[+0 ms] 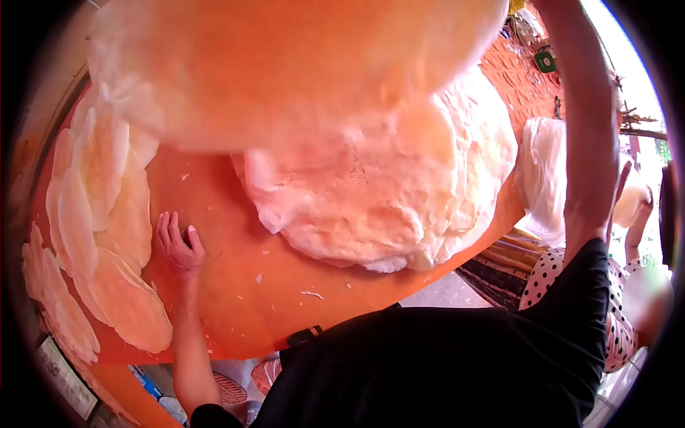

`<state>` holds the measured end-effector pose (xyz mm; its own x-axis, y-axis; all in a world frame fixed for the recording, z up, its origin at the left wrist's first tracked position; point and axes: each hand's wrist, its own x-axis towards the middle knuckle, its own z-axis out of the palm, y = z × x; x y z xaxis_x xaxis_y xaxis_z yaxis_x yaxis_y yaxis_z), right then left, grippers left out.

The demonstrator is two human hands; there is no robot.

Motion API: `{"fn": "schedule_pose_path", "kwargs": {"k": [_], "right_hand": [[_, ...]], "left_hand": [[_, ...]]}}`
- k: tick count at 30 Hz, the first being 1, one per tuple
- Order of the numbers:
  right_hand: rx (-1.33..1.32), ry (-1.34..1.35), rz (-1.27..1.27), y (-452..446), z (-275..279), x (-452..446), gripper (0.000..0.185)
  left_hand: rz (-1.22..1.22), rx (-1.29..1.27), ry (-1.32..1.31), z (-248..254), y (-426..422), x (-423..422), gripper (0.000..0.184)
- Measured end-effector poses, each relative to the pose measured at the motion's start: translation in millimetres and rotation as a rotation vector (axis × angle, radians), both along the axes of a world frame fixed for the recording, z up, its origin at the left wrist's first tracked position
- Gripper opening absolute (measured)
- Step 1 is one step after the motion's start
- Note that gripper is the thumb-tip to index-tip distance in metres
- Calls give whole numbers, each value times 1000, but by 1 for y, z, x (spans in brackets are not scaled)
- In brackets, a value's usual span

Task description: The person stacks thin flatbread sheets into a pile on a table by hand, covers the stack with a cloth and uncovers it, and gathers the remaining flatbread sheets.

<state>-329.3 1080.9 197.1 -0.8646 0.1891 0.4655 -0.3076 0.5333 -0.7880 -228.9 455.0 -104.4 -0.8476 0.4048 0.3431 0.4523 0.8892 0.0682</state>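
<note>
My left hand (pixel 180 246) lies on the orange tabletop (pixel 235 299), fingers apart and holding nothing. Just to its left are several thin, pale, oval sheets (pixel 128 296), overlapping one another. My right arm (pixel 589 128) reaches up past the top edge, so the hand itself is out of sight. A large, thin, whitish sheet (pixel 285 71), blurred by motion, hangs across the top of the view. Whether my right hand holds it cannot be seen. Partly behind it, a thick round pile of soft, wrinkled white sheets (pixel 357 200) rests on the table.
A person in polka-dot clothing (pixel 542 274) is at the right, with a raised hand (pixel 642 207). Beyond the table's right edge sits a white, plastic-looking bundle (pixel 544 171). A small green object (pixel 545 62) lies at the upper right. White scraps (pixel 312 294) dot the tabletop.
</note>
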Motion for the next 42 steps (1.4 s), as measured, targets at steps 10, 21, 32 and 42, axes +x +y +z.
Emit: {"fn": "schedule_pose_path", "kwargs": {"k": [10,21,32,42], "right_hand": [[-171,-477,-164,-5,-190,105,28],[-321,-114,268,-209,58,143,26],[368,-511,-468,-165,-160,255,59],[239,-392,99,-353,-166,292,55]], "left_hand": [[-11,26,12,-4,-5,0,40],[117,502,-237,2,8,18,30],[-238,2251,-1586,50,100,116,59],[-229,1952,-1537,77,122,130,54]]}}
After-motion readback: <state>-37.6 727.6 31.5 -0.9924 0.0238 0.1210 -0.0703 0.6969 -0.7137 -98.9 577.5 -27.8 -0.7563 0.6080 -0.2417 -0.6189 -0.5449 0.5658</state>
